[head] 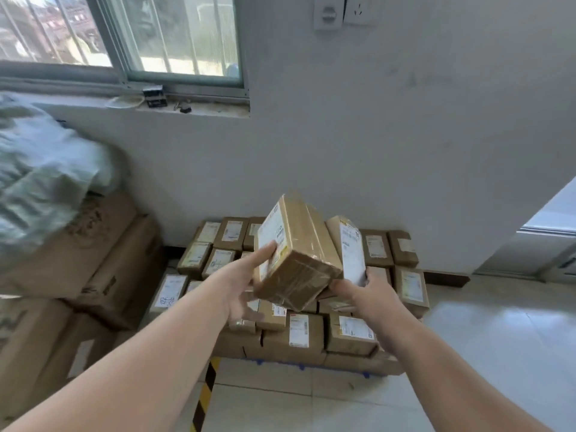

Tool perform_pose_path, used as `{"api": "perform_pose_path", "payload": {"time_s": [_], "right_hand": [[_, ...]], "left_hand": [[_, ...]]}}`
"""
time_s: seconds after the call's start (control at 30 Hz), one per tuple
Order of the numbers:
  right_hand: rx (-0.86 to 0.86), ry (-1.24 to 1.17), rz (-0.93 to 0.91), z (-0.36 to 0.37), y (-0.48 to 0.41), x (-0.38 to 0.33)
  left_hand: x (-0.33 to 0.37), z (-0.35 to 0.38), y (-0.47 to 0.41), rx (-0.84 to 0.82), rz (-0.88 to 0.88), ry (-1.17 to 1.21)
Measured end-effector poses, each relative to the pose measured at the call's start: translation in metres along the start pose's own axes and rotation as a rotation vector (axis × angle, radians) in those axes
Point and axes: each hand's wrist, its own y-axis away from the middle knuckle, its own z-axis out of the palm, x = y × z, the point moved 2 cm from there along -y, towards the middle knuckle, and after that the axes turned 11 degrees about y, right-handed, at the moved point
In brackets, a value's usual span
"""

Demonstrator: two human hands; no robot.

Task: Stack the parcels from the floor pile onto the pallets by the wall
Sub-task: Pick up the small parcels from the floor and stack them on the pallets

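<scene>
Far left of the parcel stack (352, 332): a pale sack (40, 169), badly blurred and cut off by the frame edge, slumped on big cartons (103, 254). Cartons are closed, contents can't be seen. Up and left of the stack, a window (174, 35) w/ small bits on the sill, too small to ID.

Left hand (243, 285) is above the stack's front left, holding the taped parcel (304, 244). One digit lies straight along its label face, lower fingers are a blur under the near end. Parcel is tilted, in the air over the stack's middle, label unreadable.

Just right of it, touching, is the slim parcel (350, 244), white label facing right. Right hand (371, 296) has its fingers curled round the bottom end, palm hidden.

Stack sits against the wall (374, 135), every box sealed. Under its front edge, only a blue sliver of pallet (299, 366) shows. Below-left of the stack, yellow-black floor tape (205, 391).
</scene>
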Motion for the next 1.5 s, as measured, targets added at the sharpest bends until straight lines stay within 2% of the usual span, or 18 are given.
{"api": "perform_pose_path", "payload": {"time_s": [0.1,0.27,0.33,0.5,0.7,0.93,1.5], "right_hand": [[-0.013,-0.014,0.035,0.001,-0.021,0.0],[0.032,0.029,0.065,-0.002,-0.054,-0.001],[0.084,0.079,0.081,-0.005,-0.067,0.0],[0.227,0.169,0.194,-0.007,-0.104,0.016],[0.278,0.242,0.29,0.005,-0.146,0.048],[0.181,0.343,0.388,0.043,-0.195,0.106],[0.015,0.458,0.447,0.114,-0.327,0.285]], "left_hand": [[-0.002,0.013,-0.016,-0.167,-0.162,0.101],[0.015,0.034,-0.051,-0.207,-0.132,0.25],[0.024,0.036,-0.067,-0.174,-0.1,0.181],[0.041,0.023,-0.126,-0.002,0.038,-0.183],[0.037,0.012,-0.201,0.067,0.037,-0.29],[-0.03,0.011,-0.265,0.147,-0.113,-0.369],[-0.22,0.018,-0.434,0.345,-0.2,-0.303]]}}
